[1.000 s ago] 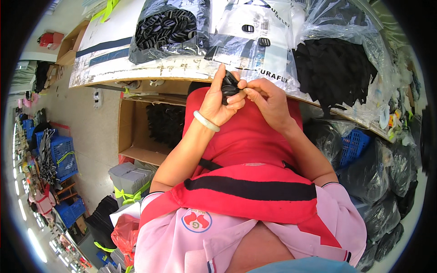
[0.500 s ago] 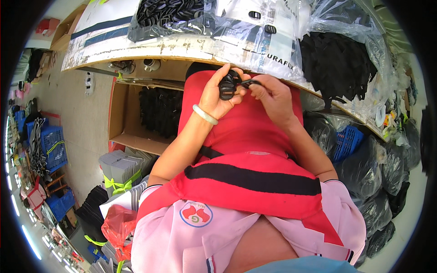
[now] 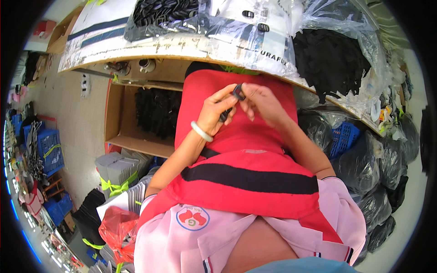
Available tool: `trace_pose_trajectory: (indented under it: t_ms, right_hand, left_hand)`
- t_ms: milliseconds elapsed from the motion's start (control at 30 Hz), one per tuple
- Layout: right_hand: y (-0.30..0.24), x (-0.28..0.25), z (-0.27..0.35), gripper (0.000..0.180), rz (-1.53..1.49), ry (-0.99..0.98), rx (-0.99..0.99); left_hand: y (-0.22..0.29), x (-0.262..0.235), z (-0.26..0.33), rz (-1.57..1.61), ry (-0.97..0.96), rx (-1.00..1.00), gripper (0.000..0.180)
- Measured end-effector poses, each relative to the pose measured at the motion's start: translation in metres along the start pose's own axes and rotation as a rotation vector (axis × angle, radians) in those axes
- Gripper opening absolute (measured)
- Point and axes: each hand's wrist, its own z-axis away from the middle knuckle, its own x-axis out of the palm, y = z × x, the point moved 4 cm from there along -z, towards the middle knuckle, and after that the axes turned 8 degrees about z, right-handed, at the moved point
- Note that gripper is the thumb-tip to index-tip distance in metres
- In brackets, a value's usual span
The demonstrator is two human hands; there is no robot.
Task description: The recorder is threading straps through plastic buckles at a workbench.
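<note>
My left hand point(image 3: 215, 111), with a pale bangle at the wrist, is closed over black plastic buckles; the dark end of one buckle point(image 3: 224, 114) shows below its fingers. Between its thumb and fingertips and those of my right hand point(image 3: 265, 102) is a small black slider buckle point(image 3: 238, 92) with an opening through it. My right hand pinches at the buckle's right edge, and any strap there is too small to make out. Both hands are above the red apron point(image 3: 246, 129) on my lap, just short of the table edge.
On the table point(image 3: 150, 53) ahead lie a clear bag of black buckles point(image 3: 164, 13), two loose buckles on white plastic, and a pile of short black straps point(image 3: 332, 63). Beneath is a cardboard box point(image 3: 119, 113) of black pieces. Dark bags point(image 3: 359, 164) and a blue crate point(image 3: 343, 136) stand right.
Both hands have drawn down toward my lap, away from the table edge. My left hand has turned and closed further over its buckles, and one buckle is now held up between both hands' fingertips.
</note>
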Motion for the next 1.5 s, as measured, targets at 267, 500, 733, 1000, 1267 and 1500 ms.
trace_pose_trajectory:
  t_ms: [267, 500, 733, 1000, 1267, 1500]
  right_hand:
    - [0.015, 0.013, 0.001, 0.048, -0.174, -0.140, 0.211]
    - [0.007, -0.016, 0.014, 0.036, 0.166, -0.080, 0.066]
    - [0.007, -0.011, 0.039, 0.028, 0.476, -0.026, 0.059]
    - [0.022, -0.022, 0.025, 0.033, 0.849, -0.095, -0.036]
    - [0.024, -0.021, 0.016, 0.023, 0.448, -0.037, -0.009]
    - [0.028, -0.023, 0.011, 0.020, 0.206, 0.149, -0.285]
  left_hand:
    - [0.027, 0.005, -0.006, -0.704, 0.048, 0.325, 0.022]
    - [0.009, -0.006, -0.020, -0.526, 0.044, 0.049, 0.009]
    - [-0.021, 0.001, -0.007, -0.757, 0.021, -0.023, 0.010]
    - [-0.024, -0.008, -0.010, -1.134, -0.177, 0.080, 0.020]
    - [-0.019, -0.011, -0.009, -0.813, -0.047, -0.163, 0.013]
    - [-0.014, -0.019, -0.013, -0.067, -0.129, -0.309, 0.033]
